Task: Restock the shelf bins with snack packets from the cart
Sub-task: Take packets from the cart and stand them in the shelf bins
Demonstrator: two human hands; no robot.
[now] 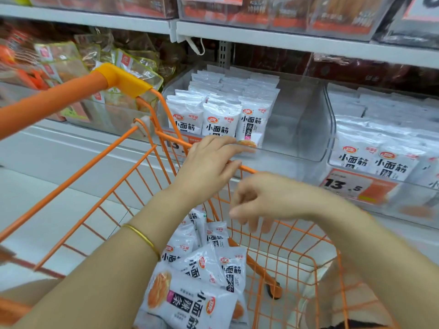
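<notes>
White packets (202,279) heaped in orange cart (47,100); bin (297,119) part-filled.

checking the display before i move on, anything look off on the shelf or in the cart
Nothing spilled or torn. The middle bin holds packets only on its left; its right side is bare. Cart packets lie in a loose heap. A white cord dangles above.

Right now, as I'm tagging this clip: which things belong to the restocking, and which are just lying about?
Job: white packets in the cart; half-filled bin; left hand; right hand, both empty.
Not the job: tan packets on the left; price tag; top-shelf goods.
</notes>
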